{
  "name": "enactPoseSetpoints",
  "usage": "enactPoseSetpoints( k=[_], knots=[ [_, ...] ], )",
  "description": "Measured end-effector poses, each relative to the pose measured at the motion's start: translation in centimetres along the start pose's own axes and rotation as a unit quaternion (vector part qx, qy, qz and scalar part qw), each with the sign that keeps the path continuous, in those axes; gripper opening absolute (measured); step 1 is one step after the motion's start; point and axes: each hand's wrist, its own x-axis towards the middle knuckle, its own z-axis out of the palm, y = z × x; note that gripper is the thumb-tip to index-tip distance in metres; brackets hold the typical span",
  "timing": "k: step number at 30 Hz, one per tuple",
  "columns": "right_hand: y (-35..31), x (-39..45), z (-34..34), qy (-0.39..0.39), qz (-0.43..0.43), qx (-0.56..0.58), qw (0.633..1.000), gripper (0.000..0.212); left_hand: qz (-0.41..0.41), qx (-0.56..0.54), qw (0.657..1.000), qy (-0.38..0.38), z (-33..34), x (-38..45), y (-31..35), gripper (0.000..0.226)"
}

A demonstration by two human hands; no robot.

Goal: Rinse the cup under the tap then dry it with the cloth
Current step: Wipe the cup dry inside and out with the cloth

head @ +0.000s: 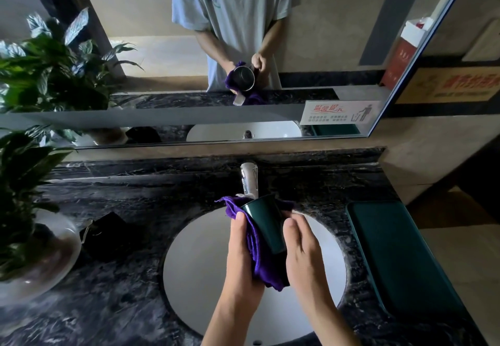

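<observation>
A dark green cup is held over the white sink, its mouth tilted away from me toward the chrome tap. A purple cloth wraps under and around the cup's left side and hangs below it. My left hand grips the cloth against the cup. My right hand clasps the cup's base and right side. No water runs from the tap. The mirror shows the cup's steel inside.
The dark marble counter surrounds the sink. A potted plant in a white bowl stands at the left, a black object beside it. A green tray lies at the right. The mirror rises behind the tap.
</observation>
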Motion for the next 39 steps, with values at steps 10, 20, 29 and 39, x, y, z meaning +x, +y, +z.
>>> enactPoseSetpoints(
  k=[10,20,29,39],
  knots=[
    [0.0,-0.5,0.2,0.001,-0.013,-0.043,0.999,0.024,0.009,-0.003,1.000,-0.009,-0.9,0.0,-0.2,0.070],
    [0.2,-0.2,0.1,0.018,-0.022,-0.073,0.997,0.036,0.037,0.017,0.999,0.022,-0.5,0.2,-0.1,0.085],
    [0.9,0.4,-0.3,0.001,-0.003,-0.025,1.000,0.023,0.057,0.082,0.994,-0.052,-0.5,0.0,0.4,0.061],
    [3.3,2.6,-3.2,0.000,0.245,0.153,0.957,0.011,-0.043,-0.058,0.995,-0.072,-1.5,-0.4,1.2,0.081]
  ],
)
